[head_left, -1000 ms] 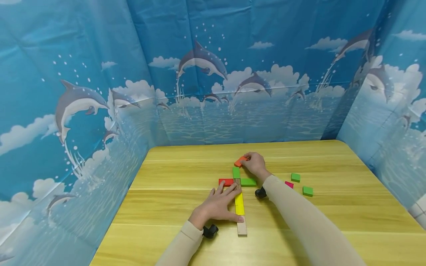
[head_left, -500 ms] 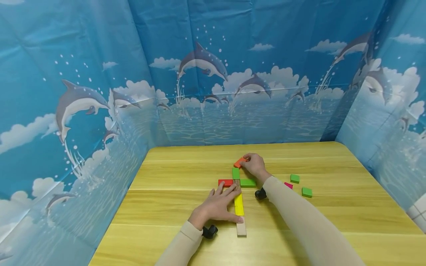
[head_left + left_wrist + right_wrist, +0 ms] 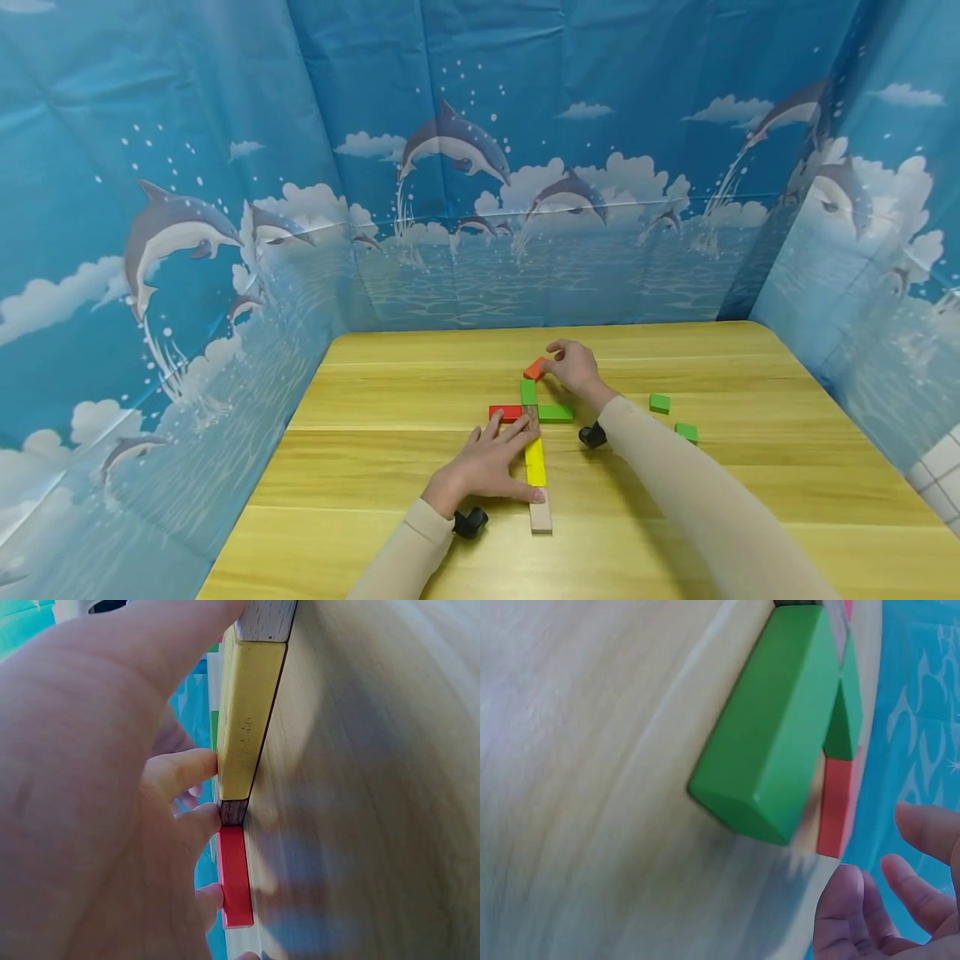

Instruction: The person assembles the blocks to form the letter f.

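The left hand (image 3: 487, 468) spreads its fingers apart along the yellow block (image 3: 251, 720), brown block (image 3: 234, 813) and red block (image 3: 236, 877), thumb by the pale block (image 3: 541, 518). From brown, red lies at 9 o'clock, a long green block (image 3: 557, 414) at 3, an upper green block (image 3: 528, 392) at 12. Just beyond, the orange block (image 3: 535, 368) sits tilted beside the right hand (image 3: 576, 368), fingers parted; contact cannot be told. Yellow's dark specks are unreadable.

Table (image 3: 390, 400): glossy wood grain is seen | long green block (image 3: 772, 720): smoothly coated | pale block (image 3: 266, 621): bare wood is shown
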A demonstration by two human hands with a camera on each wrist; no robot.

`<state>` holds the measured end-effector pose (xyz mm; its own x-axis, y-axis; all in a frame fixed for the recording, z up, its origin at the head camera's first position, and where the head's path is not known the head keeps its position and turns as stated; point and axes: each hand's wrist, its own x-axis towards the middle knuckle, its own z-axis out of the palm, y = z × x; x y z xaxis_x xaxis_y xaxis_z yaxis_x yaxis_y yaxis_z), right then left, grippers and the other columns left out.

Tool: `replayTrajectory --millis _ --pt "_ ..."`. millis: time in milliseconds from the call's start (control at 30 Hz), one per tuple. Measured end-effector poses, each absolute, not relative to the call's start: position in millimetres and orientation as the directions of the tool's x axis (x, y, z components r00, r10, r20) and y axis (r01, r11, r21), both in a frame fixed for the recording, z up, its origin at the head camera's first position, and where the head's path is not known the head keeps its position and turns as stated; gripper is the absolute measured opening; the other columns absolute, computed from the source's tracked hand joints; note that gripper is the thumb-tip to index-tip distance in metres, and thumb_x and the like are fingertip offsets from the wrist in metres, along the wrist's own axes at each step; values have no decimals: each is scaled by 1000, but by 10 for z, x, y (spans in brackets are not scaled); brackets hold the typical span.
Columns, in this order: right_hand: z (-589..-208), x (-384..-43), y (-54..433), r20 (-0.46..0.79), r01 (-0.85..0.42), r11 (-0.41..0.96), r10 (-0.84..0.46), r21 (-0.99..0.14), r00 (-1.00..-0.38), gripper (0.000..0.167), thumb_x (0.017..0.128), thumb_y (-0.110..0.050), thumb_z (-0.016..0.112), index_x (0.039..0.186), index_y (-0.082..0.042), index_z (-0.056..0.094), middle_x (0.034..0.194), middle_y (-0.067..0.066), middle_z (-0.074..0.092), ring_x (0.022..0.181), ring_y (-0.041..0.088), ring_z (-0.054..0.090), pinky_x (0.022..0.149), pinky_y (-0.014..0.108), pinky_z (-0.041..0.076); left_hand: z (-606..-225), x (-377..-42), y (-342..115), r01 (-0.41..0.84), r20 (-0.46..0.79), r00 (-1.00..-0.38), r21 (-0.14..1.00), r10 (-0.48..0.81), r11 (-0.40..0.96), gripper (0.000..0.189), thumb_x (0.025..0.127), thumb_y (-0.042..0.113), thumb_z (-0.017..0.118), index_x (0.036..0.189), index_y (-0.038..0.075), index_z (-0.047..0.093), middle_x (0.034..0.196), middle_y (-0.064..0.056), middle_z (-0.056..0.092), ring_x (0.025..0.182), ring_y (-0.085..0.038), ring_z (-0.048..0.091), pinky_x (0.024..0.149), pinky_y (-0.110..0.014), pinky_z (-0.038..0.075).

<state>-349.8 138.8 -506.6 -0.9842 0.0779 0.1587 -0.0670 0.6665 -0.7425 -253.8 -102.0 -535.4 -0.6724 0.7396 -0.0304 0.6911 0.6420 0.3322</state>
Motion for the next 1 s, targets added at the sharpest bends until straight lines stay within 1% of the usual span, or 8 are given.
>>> replayTrajectory --millis 100,233,433,667,800,1000 --pt "-5029 -3487 1419 164 -77 667 69 -741 -984 40 96 -18 70 133 -3 62 122 22 62 105 35 59 82 47 53 -5347 -2536 -1022 688 -33 -673 341 739 641 101 79 81 61 161 36 24 169 8 8 153 -39 -1 115 -69 12" --pt "-4960 -3451 1473 172 -88 664 62 -743 -983 40 96 -19 71 132 -6 63 125 23 61 107 37 60 84 49 53 -5343 -2542 -1025 685 -38 -672 347 739 641 101 79 81 61 161 36 23 169 8 8 153 -38 -2 115 -68 11" --pt "-4860 -3357 1563 184 -99 654 63 -750 -981 41 96 -23 71 133 -8 63 125 22 62 107 36 61 84 49 54 -5332 -2544 -1028 684 -39 -673 348 739 641 101 79 80 62 161 34 25 169 6 9 153 -38 -2 115 -68 11" --pt "-4764 -3222 1693 198 -108 630 75 -769 -977 42 96 -23 71 134 -6 62 123 22 61 106 38 61 81 48 54 -5331 -2538 -1027 679 -46 -675 351 736 644 102 79 80 62 161 34 24 169 6 9 153 -39 -2 116 -68 11" --pt "-4736 -3157 1792 205 -105 627 90 -772 -975 42 97 -23 70 134 -7 62 124 22 61 106 39 61 82 49 54 -5335 -2535 -1029 679 -42 -677 350 735 645 102 79 80 61 161 34 24 169 6 9 153 -38 -3 115 -68 10" --pt "-4741 -3083 1973 217 -104 631 104 -769 -971 42 97 -25 70 134 -7 62 124 21 60 105 38 62 81 48 55 -5328 -2527 -1031 683 -38 -675 345 737 644 102 79 80 62 161 34 24 169 6 9 153 -39 -2 115 -68 11"
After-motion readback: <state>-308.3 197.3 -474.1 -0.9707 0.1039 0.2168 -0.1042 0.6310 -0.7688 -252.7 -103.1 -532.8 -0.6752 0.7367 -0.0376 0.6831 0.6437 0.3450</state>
